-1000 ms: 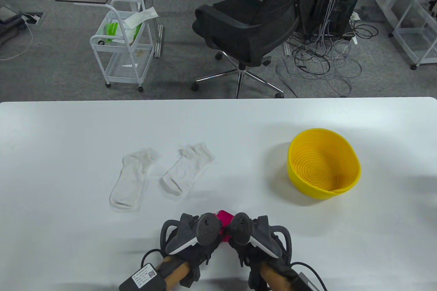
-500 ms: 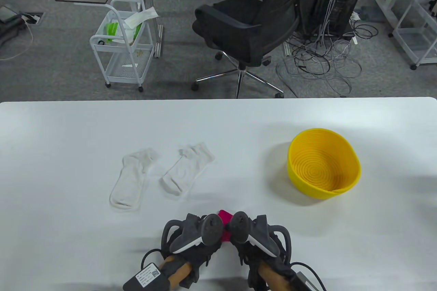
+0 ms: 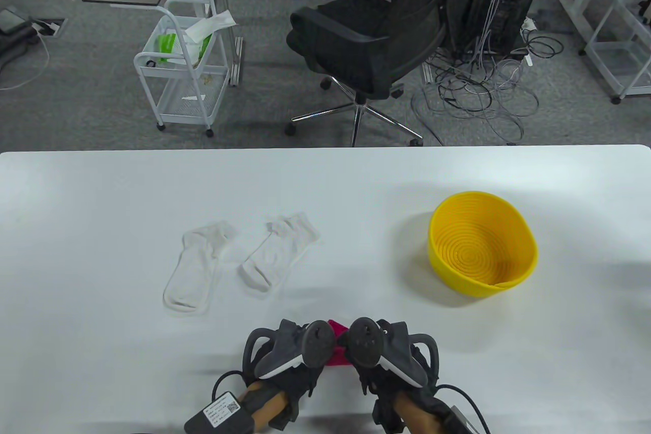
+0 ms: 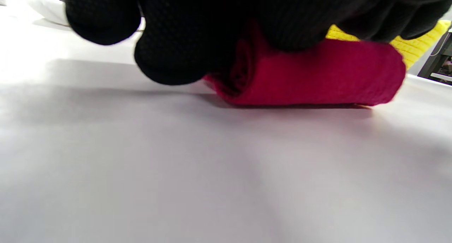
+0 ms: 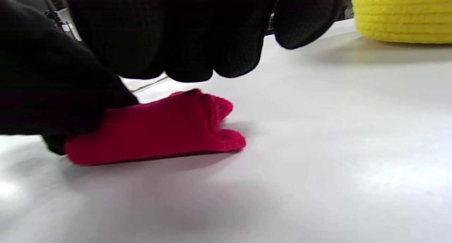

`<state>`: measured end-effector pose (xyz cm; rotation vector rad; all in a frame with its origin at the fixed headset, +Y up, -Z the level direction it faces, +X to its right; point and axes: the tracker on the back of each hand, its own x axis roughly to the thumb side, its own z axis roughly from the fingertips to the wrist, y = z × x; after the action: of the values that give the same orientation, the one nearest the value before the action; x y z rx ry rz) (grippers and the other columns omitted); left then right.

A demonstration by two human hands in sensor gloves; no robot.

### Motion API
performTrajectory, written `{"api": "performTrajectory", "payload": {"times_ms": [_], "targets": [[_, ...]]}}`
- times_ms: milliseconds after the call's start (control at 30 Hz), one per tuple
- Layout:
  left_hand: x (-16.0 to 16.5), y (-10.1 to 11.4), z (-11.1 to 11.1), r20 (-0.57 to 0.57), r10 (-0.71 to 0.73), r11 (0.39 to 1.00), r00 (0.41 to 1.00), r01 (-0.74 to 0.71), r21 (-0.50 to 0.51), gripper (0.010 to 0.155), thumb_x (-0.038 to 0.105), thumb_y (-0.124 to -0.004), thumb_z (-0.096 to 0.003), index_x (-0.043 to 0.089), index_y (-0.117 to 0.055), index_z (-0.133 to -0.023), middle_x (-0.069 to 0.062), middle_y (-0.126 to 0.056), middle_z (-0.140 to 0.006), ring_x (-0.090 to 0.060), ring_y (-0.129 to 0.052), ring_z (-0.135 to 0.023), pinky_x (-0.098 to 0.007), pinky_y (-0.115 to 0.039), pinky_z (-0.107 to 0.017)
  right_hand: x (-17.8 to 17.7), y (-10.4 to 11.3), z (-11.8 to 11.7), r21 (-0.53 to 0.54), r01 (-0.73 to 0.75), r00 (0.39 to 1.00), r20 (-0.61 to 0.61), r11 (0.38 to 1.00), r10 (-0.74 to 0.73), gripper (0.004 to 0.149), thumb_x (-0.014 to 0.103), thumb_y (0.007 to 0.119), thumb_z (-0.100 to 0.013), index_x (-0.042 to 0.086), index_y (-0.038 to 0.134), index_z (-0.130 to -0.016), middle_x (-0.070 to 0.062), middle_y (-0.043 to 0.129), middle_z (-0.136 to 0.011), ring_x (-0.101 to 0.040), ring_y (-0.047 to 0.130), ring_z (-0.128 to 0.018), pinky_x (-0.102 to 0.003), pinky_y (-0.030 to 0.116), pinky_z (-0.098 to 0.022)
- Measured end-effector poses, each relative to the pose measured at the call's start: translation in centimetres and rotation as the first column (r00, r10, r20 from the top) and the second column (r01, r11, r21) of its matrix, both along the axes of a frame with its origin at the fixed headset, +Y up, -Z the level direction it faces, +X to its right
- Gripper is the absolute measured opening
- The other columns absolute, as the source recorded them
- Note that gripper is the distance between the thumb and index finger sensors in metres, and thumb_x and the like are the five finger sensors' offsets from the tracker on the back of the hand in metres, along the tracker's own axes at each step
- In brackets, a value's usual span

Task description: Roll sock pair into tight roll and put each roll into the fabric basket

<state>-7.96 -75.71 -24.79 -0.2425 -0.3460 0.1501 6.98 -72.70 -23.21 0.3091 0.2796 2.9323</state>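
A red sock roll point(image 3: 336, 348) lies on the white table point(image 3: 101, 200) near the front edge, mostly hidden between my two hands. My left hand point(image 3: 292, 355) curls its fingers point(image 4: 169, 41) over the top of the red sock roll point(image 4: 310, 77) and holds it down. My right hand point(image 3: 387, 355) grips the other side; its fingers point(image 5: 197, 45) hang curled just above the red sock roll point(image 5: 155, 130), whose loose end lies flat on the table. The yellow basket point(image 3: 457, 279) stands empty to the right, and its wall shows as yellow basket point(image 5: 402, 17) in the right wrist view.
Two white socks lie flat and apart at centre left: one white sock point(image 3: 196, 263) and a second white sock point(image 3: 277, 251). Beyond the far table edge are a black office chair point(image 3: 376, 37), a white cart point(image 3: 183, 62) and tangled cables point(image 3: 483, 88).
Both hands have drawn slightly toward the front edge and closer together. Less of the red sock shows between the trackers than before.
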Motion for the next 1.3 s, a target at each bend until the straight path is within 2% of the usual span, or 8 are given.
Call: {"api": "performTrajectory", "payload": {"times_ms": [133,333,533,767,933,1100,1200,1300], "targets": [[-0.2,-0.1,-0.2,-0.007,0.022,1.000,1.000,-0.022,-0.018,0.045,0.040,-0.076,-0.0397,0.023,-0.092,-0.079,-0.007,-0.091,-0.075,-0.021,-0.099,-0.050,-0.048,-0.077,-0.048,-0.4,-0.9,0.0,-0.040,-0.072,0.997,-0.014,0.997,0.071,0.041,0.044,0.086,-0.040,0.039,0.085,-0.081,0.014,0.087,-0.091,-0.017,0.087,-0.086,-0.052,0.070,-0.066],[-1.1,0.4,-0.5,-0.044,0.086,0.995,0.995,-0.088,-0.049,0.048,0.042,-0.078,-0.0386,0.023,-0.092,-0.080,-0.006,-0.094,-0.075,-0.023,-0.101,-0.051,-0.049,-0.078,-0.048,0.1,-2.0,-0.8,-0.089,-0.082,0.996,0.037,0.993,0.086,0.048,0.046,0.087,-0.039,0.041,0.079,-0.086,0.015,0.082,-0.096,-0.018,0.085,-0.089,-0.053,0.069,-0.066],[-1.7,1.8,-0.1,-0.058,0.140,0.990,0.988,-0.137,0.044,0.048,0.043,-0.081,-0.0375,0.025,-0.092,-0.080,-0.007,-0.093,-0.077,-0.023,-0.099,-0.055,-0.049,-0.076,-0.050,0.3,-2.6,-1.1,-0.114,-0.071,0.994,0.069,0.991,0.079,0.049,0.046,0.082,-0.041,0.040,0.074,-0.090,0.013,0.080,-0.098,-0.018,0.084,-0.089,-0.052,0.069,-0.066],[-1.0,0.4,-0.2,-0.036,0.032,0.999,0.999,-0.033,-0.020,0.058,0.047,-0.087,-0.0345,0.027,-0.082,-0.089,-0.004,-0.083,-0.088,-0.025,-0.090,-0.069,-0.049,-0.071,-0.056,0.6,-2.9,-1.4,-0.117,-0.019,0.992,0.123,0.993,0.034,0.045,0.043,0.075,-0.044,0.041,0.074,-0.089,0.013,0.082,-0.095,-0.016,0.087,-0.086,-0.051,0.070,-0.066],[-0.5,-0.3,-0.4,-0.013,0.018,1.000,1.000,-0.018,0.008,0.052,0.042,-0.083,-0.0366,0.024,-0.086,-0.086,-0.006,-0.087,-0.082,-0.025,-0.093,-0.063,-0.050,-0.072,-0.055,0.8,-2.4,-1.3,-0.086,-0.015,0.993,0.115,0.996,0.025,0.046,0.046,0.076,-0.043,0.042,0.075,-0.088,0.014,0.082,-0.096,-0.016,0.086,-0.088,-0.050,0.071,-0.066],[-0.1,-0.2,-0.2,0.023,-0.002,0.999,1.000,0.003,-0.041,0.051,0.042,-0.077,-0.0390,0.021,-0.088,-0.084,-0.008,-0.090,-0.079,-0.026,-0.094,-0.060,-0.050,-0.073,-0.053,0.8,0.1,-0.5,0.003,0.053,0.998,0.015,0.999,-0.053,0.040,0.042,0.084,-0.041,0.041,0.084,-0.081,0.016,0.086,-0.092,-0.016,0.085,-0.089,-0.052,0.070,-0.066],[-0.1,-0.3,-0.2,0.027,0.007,0.999,1.000,-0.005,-0.049,0.051,0.044,-0.076,-0.0388,0.021,-0.091,-0.081,-0.008,-0.092,-0.076,-0.026,-0.095,-0.057,-0.050,-0.073,-0.052,0.3,0.3,0.2,-0.015,0.005,0.999,-0.045,1.000,-0.006,0.040,0.041,0.086,-0.041,0.040,0.085,-0.080,0.015,0.087,-0.091,-0.018,0.085,-0.088,-0.052,0.070,-0.066],[-0.2,-0.3,-0.3,0.021,0.026,0.999,0.999,-0.025,-0.044,0.051,0.046,-0.077,-0.0379,0.021,-0.093,-0.080,-0.008,-0.093,-0.074,-0.025,-0.096,-0.055,-0.050,-0.074,-0.051,-0.1,-0.3,0.1,-0.054,-0.092,0.995,-0.045,0.994,0.090,0.042,0.042,0.086,-0.041,0.041,0.084,-0.082,0.016,0.083,-0.095,-0.018,0.083,-0.091,-0.053,0.068,-0.067]]}}
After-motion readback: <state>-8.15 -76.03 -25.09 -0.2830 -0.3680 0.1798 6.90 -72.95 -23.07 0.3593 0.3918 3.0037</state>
